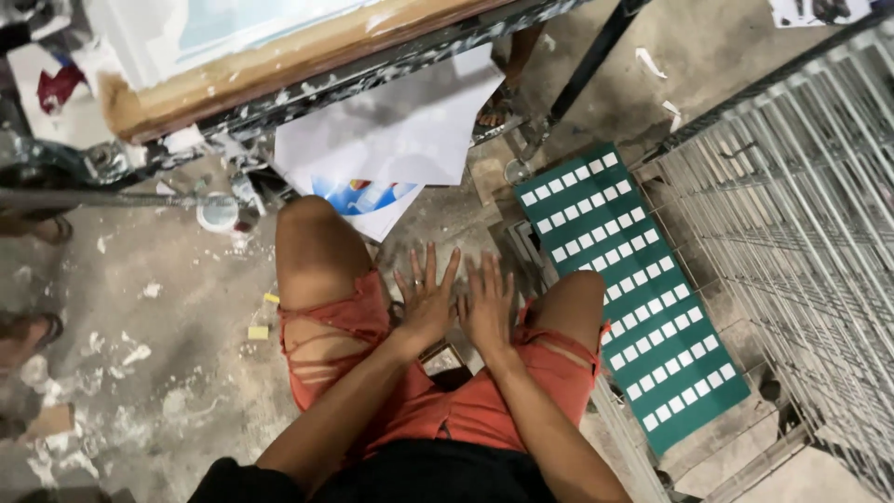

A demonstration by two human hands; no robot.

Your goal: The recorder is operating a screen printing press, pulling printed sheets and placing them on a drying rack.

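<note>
Our left hand and right hand hover empty, fingers spread wide, nearest the long green printed sheet with white rectangles—probably light, floppy, best lifted by both long edges.

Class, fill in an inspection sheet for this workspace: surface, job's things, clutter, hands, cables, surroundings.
Surface: concrete floor, stained and paint-spattered.
Job's things: green sheet with rows of white rectangles lying flat beside the person's right knee.
Clutter: white paper sheets under the bench, small pale tub, paper scraps.
Hands: left hand and right hand open, fingers spread, side by side between the knees, holding nothing.
Cables: nothing seen.
Surroundings: wire rack on the right, wooden-edged bench above.
</note>
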